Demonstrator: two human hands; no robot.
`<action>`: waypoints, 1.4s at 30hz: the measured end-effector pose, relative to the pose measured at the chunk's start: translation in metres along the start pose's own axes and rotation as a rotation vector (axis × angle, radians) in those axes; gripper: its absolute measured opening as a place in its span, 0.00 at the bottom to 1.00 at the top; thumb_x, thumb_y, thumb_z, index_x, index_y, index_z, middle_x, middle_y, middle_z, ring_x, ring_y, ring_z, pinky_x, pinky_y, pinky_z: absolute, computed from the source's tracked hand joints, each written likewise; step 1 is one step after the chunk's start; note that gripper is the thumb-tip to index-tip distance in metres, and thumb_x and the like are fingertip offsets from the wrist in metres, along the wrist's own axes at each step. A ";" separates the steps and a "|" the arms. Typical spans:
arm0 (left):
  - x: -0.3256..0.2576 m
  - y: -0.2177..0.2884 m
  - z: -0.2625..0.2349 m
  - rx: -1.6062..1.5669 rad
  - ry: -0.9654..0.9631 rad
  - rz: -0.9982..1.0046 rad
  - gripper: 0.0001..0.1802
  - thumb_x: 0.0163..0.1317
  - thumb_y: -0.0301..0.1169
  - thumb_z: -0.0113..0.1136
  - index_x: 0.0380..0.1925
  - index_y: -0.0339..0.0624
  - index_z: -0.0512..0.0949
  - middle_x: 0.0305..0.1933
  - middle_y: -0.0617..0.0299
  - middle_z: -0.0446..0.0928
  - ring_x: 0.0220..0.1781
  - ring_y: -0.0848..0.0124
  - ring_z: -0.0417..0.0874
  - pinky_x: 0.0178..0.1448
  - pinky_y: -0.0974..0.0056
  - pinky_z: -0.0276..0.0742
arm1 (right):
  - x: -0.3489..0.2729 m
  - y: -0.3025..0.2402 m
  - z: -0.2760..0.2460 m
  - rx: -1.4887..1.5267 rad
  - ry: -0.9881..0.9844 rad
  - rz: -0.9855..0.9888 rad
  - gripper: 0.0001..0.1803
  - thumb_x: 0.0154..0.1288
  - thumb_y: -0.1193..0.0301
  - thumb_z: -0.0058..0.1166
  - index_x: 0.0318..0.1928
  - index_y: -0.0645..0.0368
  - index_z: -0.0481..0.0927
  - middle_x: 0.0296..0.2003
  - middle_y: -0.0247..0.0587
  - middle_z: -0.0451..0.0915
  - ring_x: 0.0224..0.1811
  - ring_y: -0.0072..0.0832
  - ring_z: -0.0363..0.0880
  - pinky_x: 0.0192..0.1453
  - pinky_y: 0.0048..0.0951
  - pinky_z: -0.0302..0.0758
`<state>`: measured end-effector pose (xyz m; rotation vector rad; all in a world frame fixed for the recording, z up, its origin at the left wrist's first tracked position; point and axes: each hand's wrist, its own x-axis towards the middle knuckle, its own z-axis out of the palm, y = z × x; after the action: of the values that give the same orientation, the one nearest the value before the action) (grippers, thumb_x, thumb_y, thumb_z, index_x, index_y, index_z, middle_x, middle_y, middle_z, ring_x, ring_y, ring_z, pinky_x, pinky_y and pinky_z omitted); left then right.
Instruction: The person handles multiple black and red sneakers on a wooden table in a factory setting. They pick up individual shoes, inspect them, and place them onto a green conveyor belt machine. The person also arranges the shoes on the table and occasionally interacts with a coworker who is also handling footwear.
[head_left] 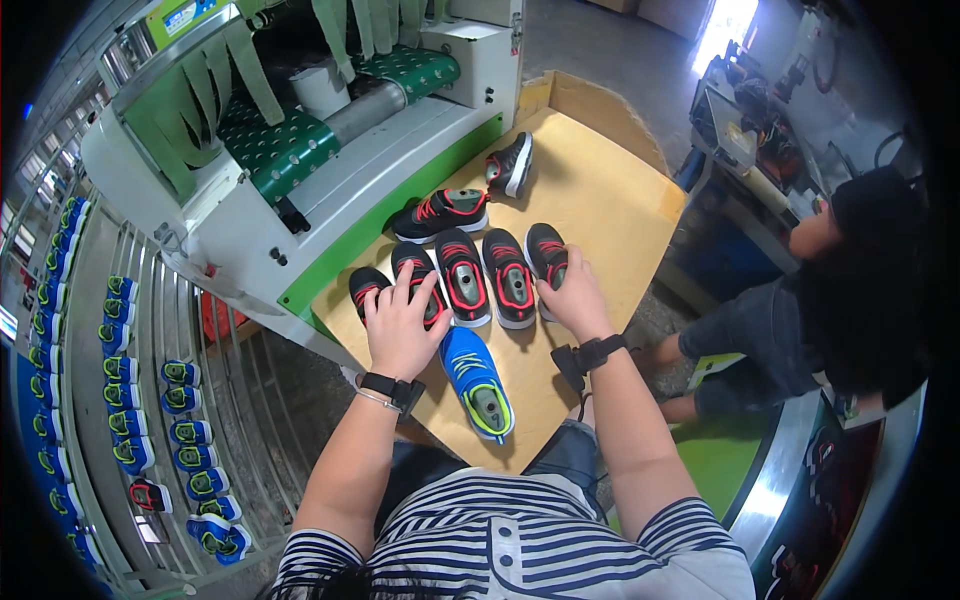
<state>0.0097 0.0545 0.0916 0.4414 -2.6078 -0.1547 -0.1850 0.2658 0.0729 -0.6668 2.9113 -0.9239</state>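
Several black sneakers with red laces stand side by side on a tan board, toes pointing away from me. My left hand lies with fingers spread over the left end of the row, touching a black sneaker whose heel it partly hides. At the right end, my right hand has thumb and fingers around the heel part of another black sneaker. Between them stand two more, a black sneaker and its neighbour. Nearer to me, a blue sneaker with lime lining points away, close to my left thumb.
Beyond the row are a black sneaker lying crosswise and a tilted one. A conveyor machine with hanging strips borders the board. Racks of blue sneakers stand left. A person is at the right.
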 end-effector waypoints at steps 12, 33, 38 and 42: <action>0.001 -0.001 0.000 0.009 -0.011 0.008 0.34 0.58 0.48 0.70 0.66 0.54 0.78 0.74 0.52 0.70 0.61 0.56 0.77 0.74 0.45 0.60 | -0.001 -0.007 -0.007 0.007 -0.053 0.035 0.41 0.60 0.60 0.65 0.70 0.55 0.61 0.55 0.63 0.75 0.59 0.59 0.77 0.59 0.53 0.79; 0.008 -0.005 -0.006 -0.026 -0.069 -0.042 0.34 0.56 0.48 0.71 0.64 0.54 0.80 0.71 0.50 0.72 0.60 0.56 0.78 0.70 0.46 0.64 | 0.230 -0.141 0.042 -0.177 -0.828 -0.547 0.49 0.53 0.50 0.76 0.73 0.49 0.70 0.64 0.56 0.78 0.67 0.51 0.77 0.71 0.42 0.73; 0.010 -0.004 -0.005 -0.026 -0.050 -0.025 0.33 0.57 0.48 0.70 0.64 0.54 0.80 0.71 0.50 0.72 0.59 0.56 0.78 0.70 0.46 0.64 | 0.212 -0.120 0.050 -0.224 -0.713 -0.591 0.44 0.49 0.52 0.78 0.65 0.53 0.76 0.56 0.52 0.84 0.61 0.49 0.82 0.63 0.44 0.78; 0.009 -0.006 -0.005 -0.028 -0.032 -0.030 0.33 0.56 0.47 0.71 0.63 0.52 0.80 0.71 0.49 0.72 0.58 0.55 0.78 0.70 0.46 0.63 | 0.183 -0.112 -0.006 -0.214 -0.230 -0.686 0.32 0.48 0.63 0.76 0.57 0.51 0.82 0.48 0.48 0.84 0.53 0.51 0.81 0.58 0.46 0.78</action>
<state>0.0064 0.0458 0.0983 0.4716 -2.6274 -0.2102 -0.3082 0.1134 0.1603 -1.7197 2.6059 -0.4929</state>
